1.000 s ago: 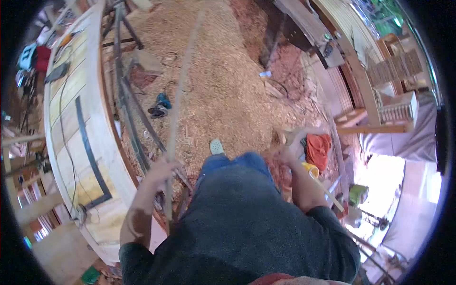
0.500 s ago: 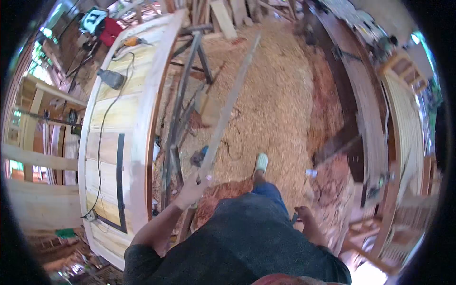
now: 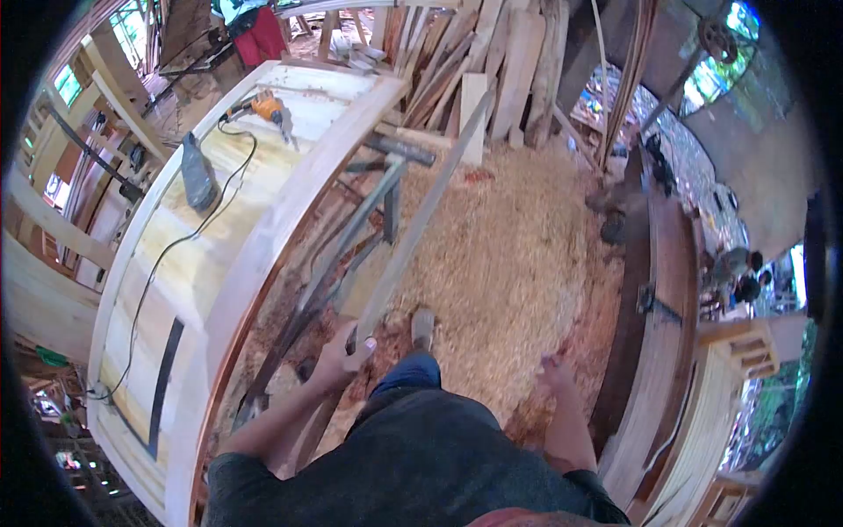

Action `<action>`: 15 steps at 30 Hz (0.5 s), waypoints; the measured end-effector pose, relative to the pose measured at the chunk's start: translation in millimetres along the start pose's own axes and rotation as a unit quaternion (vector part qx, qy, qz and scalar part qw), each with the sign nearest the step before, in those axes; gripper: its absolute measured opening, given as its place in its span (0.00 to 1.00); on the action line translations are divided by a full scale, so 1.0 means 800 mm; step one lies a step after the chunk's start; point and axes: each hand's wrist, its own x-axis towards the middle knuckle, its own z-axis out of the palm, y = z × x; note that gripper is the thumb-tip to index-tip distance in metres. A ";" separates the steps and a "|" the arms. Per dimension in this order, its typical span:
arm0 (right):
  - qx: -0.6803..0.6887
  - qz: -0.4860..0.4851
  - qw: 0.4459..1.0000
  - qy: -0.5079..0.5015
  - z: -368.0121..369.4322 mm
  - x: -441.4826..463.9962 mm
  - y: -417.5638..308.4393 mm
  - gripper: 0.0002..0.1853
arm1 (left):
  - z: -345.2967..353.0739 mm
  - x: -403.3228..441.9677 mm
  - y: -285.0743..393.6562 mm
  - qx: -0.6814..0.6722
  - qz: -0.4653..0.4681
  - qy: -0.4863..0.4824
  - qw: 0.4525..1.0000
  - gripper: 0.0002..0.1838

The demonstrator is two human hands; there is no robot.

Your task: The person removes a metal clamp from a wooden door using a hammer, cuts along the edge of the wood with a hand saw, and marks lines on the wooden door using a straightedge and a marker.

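Note:
My left hand (image 3: 338, 358) is closed around the lower part of a long, thin wooden strip (image 3: 413, 233). The strip slants forward and up to the right, its far end overlapping the stacked boards in view. Beside my left arm is a large panelled wooden door (image 3: 237, 255), lying flat on a metal trestle (image 3: 351, 228). My right hand (image 3: 555, 373) hangs low on the right, away from the strip. Its fingers look curled, but blur hides what they hold, if anything.
On the door lie an orange power tool (image 3: 266, 109), its cord, a dark bottle-shaped object (image 3: 198, 176) and a black strip (image 3: 167, 378). Planks (image 3: 518, 75) lean at the back. Wood shavings (image 3: 500, 246) cover the floor. Long brown boards (image 3: 663, 351) line the right; a person (image 3: 256, 33) is far left.
The view has moved forward, bringing the leaning planks and power tool closer. My left hand still grips the strip, and my right hand has swung forward.

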 end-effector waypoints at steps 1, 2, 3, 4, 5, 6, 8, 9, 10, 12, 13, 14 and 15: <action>-0.084 -0.044 0.995 -0.027 -0.001 0.035 0.013 0.15 | 0.005 0.038 0.010 -0.010 -0.002 0.000 1.000 0.33; -0.048 -0.104 0.993 -0.010 -0.005 0.049 0.009 0.13 | 0.007 0.083 0.026 -0.018 -0.001 0.000 1.000 0.34; 0.007 -0.043 0.999 -0.027 -0.016 0.044 -0.015 0.14 | 0.008 0.120 0.039 -0.025 -0.006 -0.003 1.000 0.34; 0.062 0.020 0.997 -0.036 -0.026 0.039 -0.039 0.15 | 0.016 0.162 0.020 0.056 0.067 0.039 0.995 0.34; 0.135 0.198 0.969 -0.064 -0.038 0.039 -0.067 0.20 | 0.011 0.180 0.045 0.049 0.042 0.034 0.997 0.34; 0.207 0.359 0.906 -0.085 -0.054 0.067 -0.104 0.25 | 0.004 0.213 0.078 0.043 0.025 0.036 0.998 0.34; 0.227 0.323 0.911 -0.115 -0.061 0.112 -0.065 0.24 | -0.011 0.265 0.135 0.067 -0.044 0.032 0.996 0.35; 0.238 0.304 0.913 -0.129 -0.059 0.137 -0.032 0.24 | -0.016 0.291 0.150 0.064 -0.051 0.034 0.996 0.35; 0.243 0.309 0.909 -0.140 -0.066 0.160 -0.027 0.24 | -0.018 0.314 0.160 0.061 -0.058 0.039 0.996 0.35; 0.243 0.315 0.902 -0.166 -0.095 0.214 -0.042 0.26 | -0.014 0.359 0.174 0.059 -0.070 0.058 0.994 0.36; 0.229 0.310 0.904 -0.185 -0.113 0.249 -0.057 0.27 | -0.007 0.380 0.178 0.059 -0.076 0.075 0.993 0.36; 0.211 0.302 0.906 -0.206 -0.130 0.286 -0.072 0.28 | 0.001 0.399 0.181 0.058 -0.084 0.094 0.990 0.36; 0.192 0.293 0.909 -0.228 -0.144 0.337 -0.090 0.29 | 0.012 0.418 0.184 0.066 -0.071 0.122 0.988 0.37</action>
